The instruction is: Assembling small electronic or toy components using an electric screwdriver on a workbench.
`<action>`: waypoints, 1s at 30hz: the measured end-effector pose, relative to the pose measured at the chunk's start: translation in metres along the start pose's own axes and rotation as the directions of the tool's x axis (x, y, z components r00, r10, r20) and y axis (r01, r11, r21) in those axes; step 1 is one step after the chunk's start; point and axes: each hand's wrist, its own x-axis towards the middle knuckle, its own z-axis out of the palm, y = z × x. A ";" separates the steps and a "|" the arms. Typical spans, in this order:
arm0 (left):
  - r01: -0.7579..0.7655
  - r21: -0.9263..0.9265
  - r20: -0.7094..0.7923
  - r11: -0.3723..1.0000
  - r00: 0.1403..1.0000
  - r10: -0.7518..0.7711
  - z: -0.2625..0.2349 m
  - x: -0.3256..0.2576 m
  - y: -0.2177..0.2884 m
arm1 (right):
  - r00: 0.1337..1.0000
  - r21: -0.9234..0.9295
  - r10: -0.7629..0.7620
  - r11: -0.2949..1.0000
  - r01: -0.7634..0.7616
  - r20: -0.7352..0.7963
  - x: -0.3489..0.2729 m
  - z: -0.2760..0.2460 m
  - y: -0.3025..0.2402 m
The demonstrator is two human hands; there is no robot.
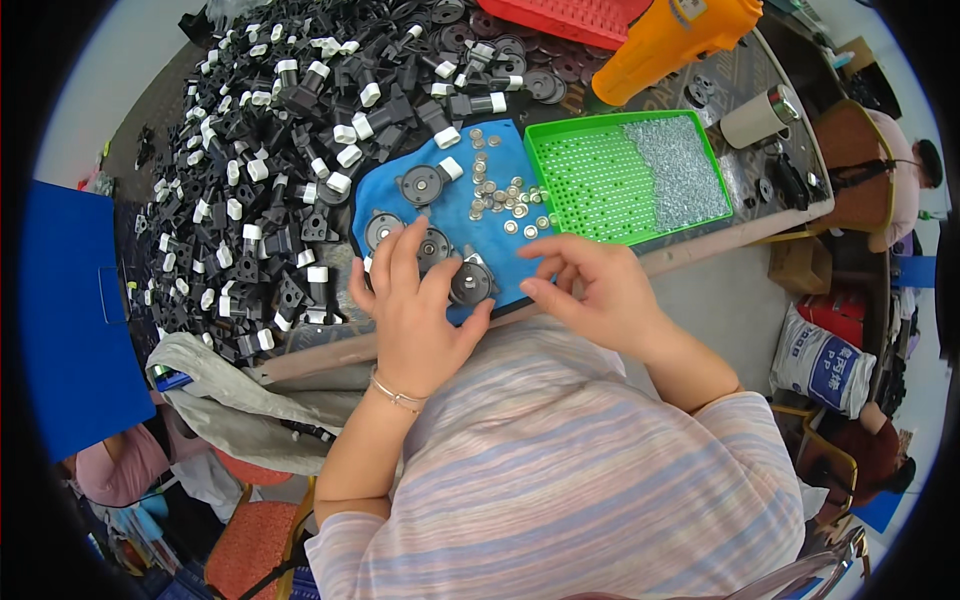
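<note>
My left hand (412,305) rests on a blue mat (470,205) at the table's near edge, fingers spread over dark round plastic parts; its thumb touches one round part (470,283). My right hand (598,290) hovers just right of that part, fingers curled, index and thumb close together; whether they pinch anything I cannot tell. Small silver washers (500,190) lie scattered on the mat beyond both hands. Another round part with a white cap (425,183) lies farther back on the mat.
A big heap of black parts with white caps (270,150) covers the table's left. A green perforated tray (620,175) holds small metal pieces. An orange tool (675,35), red crate (570,15) and white cylinder (758,118) stand behind. Other people sit at right.
</note>
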 end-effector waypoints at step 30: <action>-0.034 0.008 0.068 0.999 0.997 0.033 0.006 0.011 -0.004 | 0.379 -0.335 -0.558 0.791 0.511 -0.739 0.076 -0.086 -0.016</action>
